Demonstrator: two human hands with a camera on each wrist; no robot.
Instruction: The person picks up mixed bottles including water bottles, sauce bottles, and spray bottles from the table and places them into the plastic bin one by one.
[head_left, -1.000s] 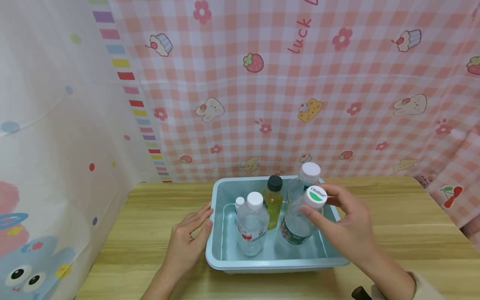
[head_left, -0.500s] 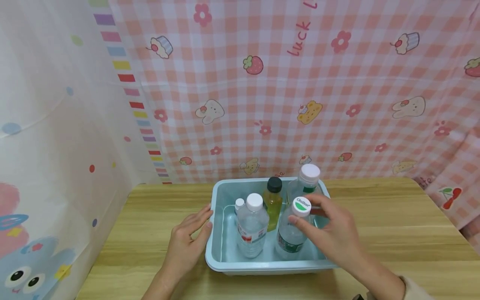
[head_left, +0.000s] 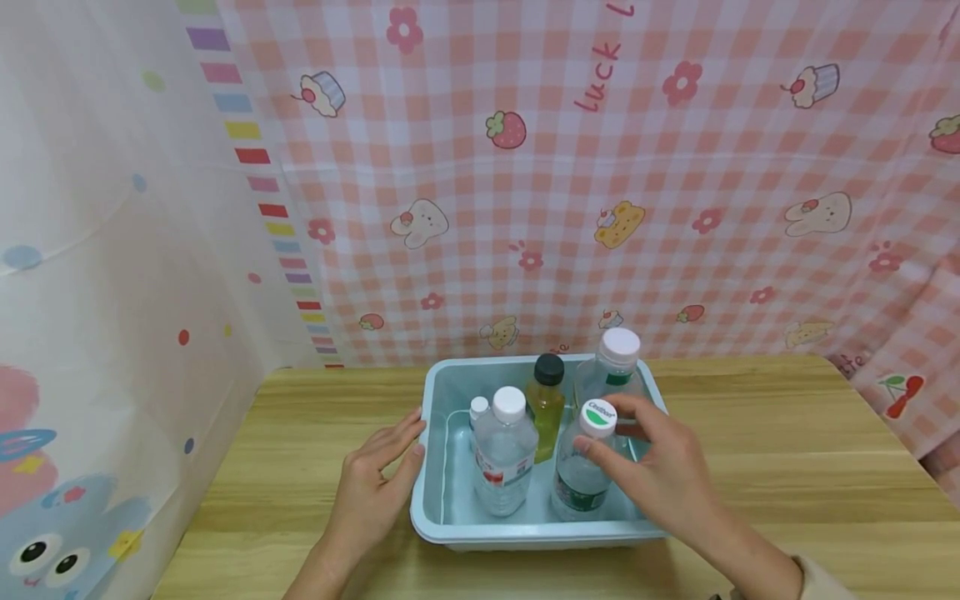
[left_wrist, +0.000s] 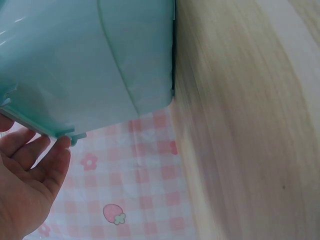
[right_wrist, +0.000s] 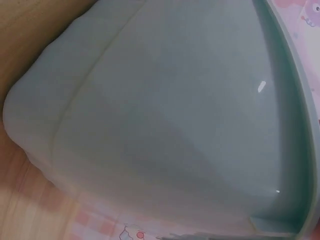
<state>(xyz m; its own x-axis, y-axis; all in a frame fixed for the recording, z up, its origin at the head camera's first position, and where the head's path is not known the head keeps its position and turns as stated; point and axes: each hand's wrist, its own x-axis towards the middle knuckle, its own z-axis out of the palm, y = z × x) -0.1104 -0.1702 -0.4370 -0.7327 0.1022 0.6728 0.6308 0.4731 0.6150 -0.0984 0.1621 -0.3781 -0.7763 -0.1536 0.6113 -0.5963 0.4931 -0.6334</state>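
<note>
A light-blue plastic bin (head_left: pixel 555 531) stands on the wooden table with several bottles upright inside. My right hand (head_left: pixel 663 471) reaches over its right side and pinches a clear plastic bottle (head_left: pixel 581 479) near its white cap, which has a green mark. This bottle is upright at the front right of the bin. My left hand (head_left: pixel 375 483) touches the bin's left rim with its fingertips, and the left wrist view shows those fingers (left_wrist: pixel 52 162) under the rim's edge. The right wrist view shows the bin's outer wall (right_wrist: pixel 165 110); the right hand is out of that frame.
Also in the bin are a clear bottle (head_left: pixel 504 467) with a red-and-white label, a black-capped bottle of yellow liquid (head_left: pixel 549 417), a large pink-capped bottle (head_left: pixel 615 367) and a small white-capped one (head_left: pixel 479 406). A pink checked cloth (head_left: pixel 465 208) hangs behind the table (head_left: pixel 787 450).
My right hand has brought the green-marked bottle leftward and down to the front of the bin, away from the large pink-capped bottle. The left hand has stayed at the rim.
</note>
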